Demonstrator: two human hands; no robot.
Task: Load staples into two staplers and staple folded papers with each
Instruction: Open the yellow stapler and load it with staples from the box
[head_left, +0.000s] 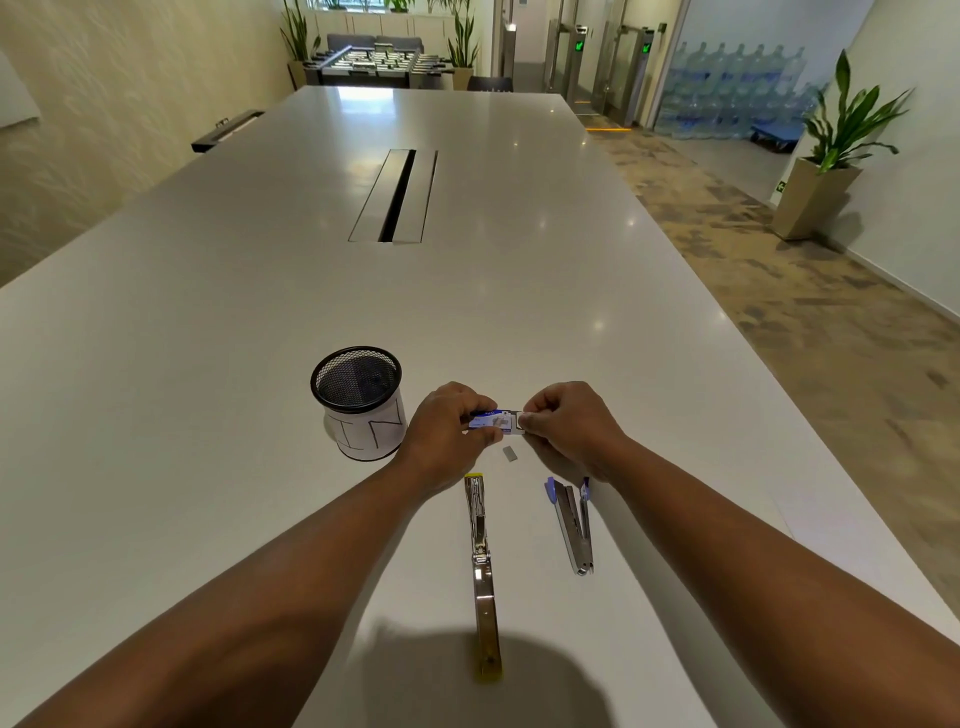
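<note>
My left hand (448, 431) grips a small blue and white staple box (491, 419) just above the table. My right hand (566, 423) pinches the white inner tray (519, 422) at the box's right end. A short strip of staples (508, 453) lies on the table below the box. A yellow-tipped stapler (482, 561) lies opened out flat near the front edge. To its right a blue-tipped stapler (574, 525) lies hinged open. No folded papers are in view.
A black mesh cup (358, 402) with a white label marked "IN" stands left of my left hand. The long white table (311, 249) has a cable slot (397, 195) at its middle. Its right edge drops to patterned carpet.
</note>
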